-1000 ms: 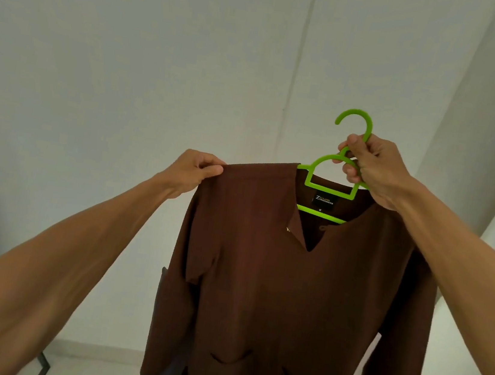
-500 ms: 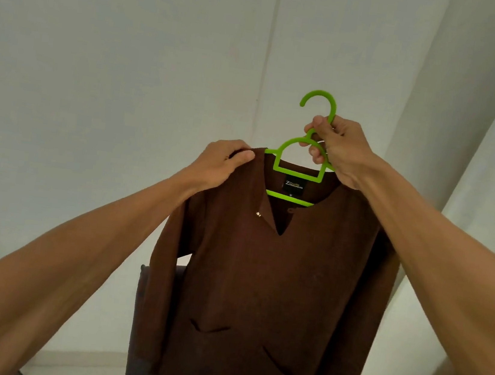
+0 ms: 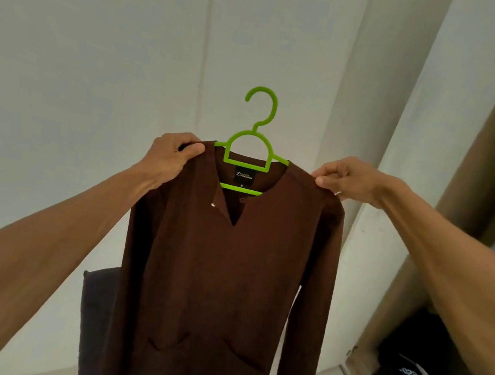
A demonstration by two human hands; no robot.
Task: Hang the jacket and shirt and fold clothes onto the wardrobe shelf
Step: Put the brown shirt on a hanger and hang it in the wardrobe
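Shirt (image 3: 228,279) vertical, collar up, hanger (image 3: 246,166) hook uppermost

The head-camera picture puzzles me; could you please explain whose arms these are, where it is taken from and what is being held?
No machine here: a person wears one camera on the head, looking out along both bare arms. The left hand and right hand each pinch a shoulder of a brown long-sleeved shirt, holding it up. It sits on a green plastic hanger whose hook is free. At the right stands an open wooden wardrobe with dark things on its floor.
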